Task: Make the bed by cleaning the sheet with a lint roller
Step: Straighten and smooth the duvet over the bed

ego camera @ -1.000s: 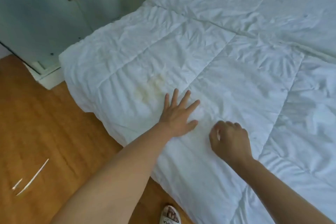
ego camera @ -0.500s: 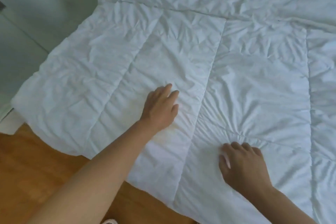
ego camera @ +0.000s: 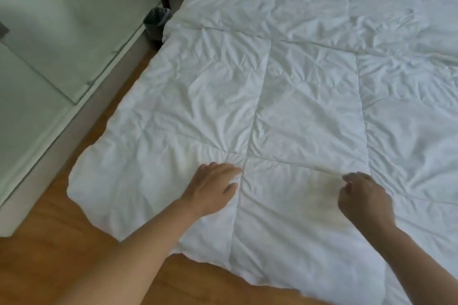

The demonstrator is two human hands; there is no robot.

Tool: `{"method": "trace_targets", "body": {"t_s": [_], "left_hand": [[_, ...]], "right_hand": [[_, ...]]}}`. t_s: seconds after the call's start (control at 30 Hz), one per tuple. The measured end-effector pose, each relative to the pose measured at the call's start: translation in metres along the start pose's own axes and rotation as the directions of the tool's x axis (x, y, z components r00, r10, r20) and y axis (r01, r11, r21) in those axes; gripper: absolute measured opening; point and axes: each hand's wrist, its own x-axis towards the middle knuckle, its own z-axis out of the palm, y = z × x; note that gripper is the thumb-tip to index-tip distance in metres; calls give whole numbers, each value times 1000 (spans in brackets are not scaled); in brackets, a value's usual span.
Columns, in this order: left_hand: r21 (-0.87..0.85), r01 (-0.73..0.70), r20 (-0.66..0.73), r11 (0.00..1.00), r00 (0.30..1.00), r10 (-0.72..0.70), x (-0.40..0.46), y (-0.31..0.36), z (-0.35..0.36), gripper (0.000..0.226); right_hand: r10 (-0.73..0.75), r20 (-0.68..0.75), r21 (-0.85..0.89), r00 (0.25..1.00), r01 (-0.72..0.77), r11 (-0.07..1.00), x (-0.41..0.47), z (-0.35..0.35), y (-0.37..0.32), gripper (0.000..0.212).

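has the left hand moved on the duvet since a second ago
Yes. The left hand slid off the yellowish stain, across the stitched seam, toward the duvet's floor-side edge.

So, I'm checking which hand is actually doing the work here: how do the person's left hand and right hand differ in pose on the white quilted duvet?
The left hand lies with fingers nearly straight, pressing the white quilted duvet at a stitched seam; the right hand has its fingers curled. The left sits nearer the duvet's corner, the right further in, beside a faint yellowish stain. What the right hand's fingers hold is hidden. Both are bare and low over the same near edge.
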Motion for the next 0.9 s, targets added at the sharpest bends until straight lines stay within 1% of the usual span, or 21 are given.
{"method": "trace_targets", "body": {"t_s": [0.03,0.07,0.1,0.17,0.2,0.23,0.3,0.4,0.43,0.47,0.5,0.53,0.57,0.6,0.63,0.67,0.7,0.73,0.77,0.83,0.9], "left_hand": [[-18,49,-54,999,997,-50,9,-19,-14,56],[-13,150,-121,989,981,-150,18,-42,-27,57],[7,261,-142,965,956,-257,24,-66,-36,59],[79,409,-48,909,913,-406,14,-112,-36,65],[94,407,-29,908,913,-406,-3,-129,-27,68],[89,380,-30,921,925,-378,-24,-142,-17,69],[111,327,-16,939,945,-327,-72,-162,-1,71],[135,344,43,929,935,-353,-109,-181,-8,70],[133,354,-10,926,934,-356,-104,-186,-22,63],[147,370,-125,917,927,-354,-87,-196,-41,59],[139,401,-209,905,906,-369,-59,-207,-63,56],[144,420,-235,896,894,-381,-26,-219,-80,49],[119,400,-265,908,895,-360,8,-229,-94,40],[79,317,-304,945,911,-280,43,-237,-104,31],[49,207,-290,977,939,-185,74,-244,-108,30],[64,96,-196,993,977,-82,99,-251,-110,43],[92,6,-68,996,998,0,116,-264,-106,55],[106,-42,3,994,999,42,127,-281,-98,62],[100,-33,39,994,999,29,130,-300,-90,64],[-1,69,-25,998,997,-69,121,-337,-70,69],[-170,147,-57,974,986,-158,102,-359,-61,74]], "right_hand": [[-126,-107,86,986,135,987,4,7,-53,32],[-262,-146,131,954,281,951,5,17,-111,40],[-367,-102,156,925,379,912,5,33,-163,48],[-415,107,182,904,392,902,-3,70,-241,62],[-380,209,151,901,354,923,-14,88,-263,65],[-340,249,97,907,326,940,-28,106,-272,66],[-320,217,-24,922,333,943,-68,125,-263,68],[-363,155,-30,919,371,928,-112,126,-237,70],[-360,146,-40,921,369,929,-118,120,-237,69],[-346,177,-54,922,360,932,-116,116,-245,65],[-316,180,-88,931,336,938,-105,108,-261,53],[-302,119,-114,946,315,942,-86,100,-284,34],[-309,58,-101,949,314,944,-61,95,-312,19],[-335,3,-56,942,335,941,-30,93,-343,18],[-361,-60,-12,931,361,932,5,91,-376,17],[-371,-95,11,924,374,928,40,95,-407,21],[-354,-86,25,931,357,934,72,101,-435,35],[-318,-41,44,947,320,947,97,112,-459,51],[-260,31,57,965,258,964,112,124,-476,62],[-168,139,31,976,165,986,118,147,-490,69],[-162,131,-33,978,167,985,97,160,-488,70]]}}
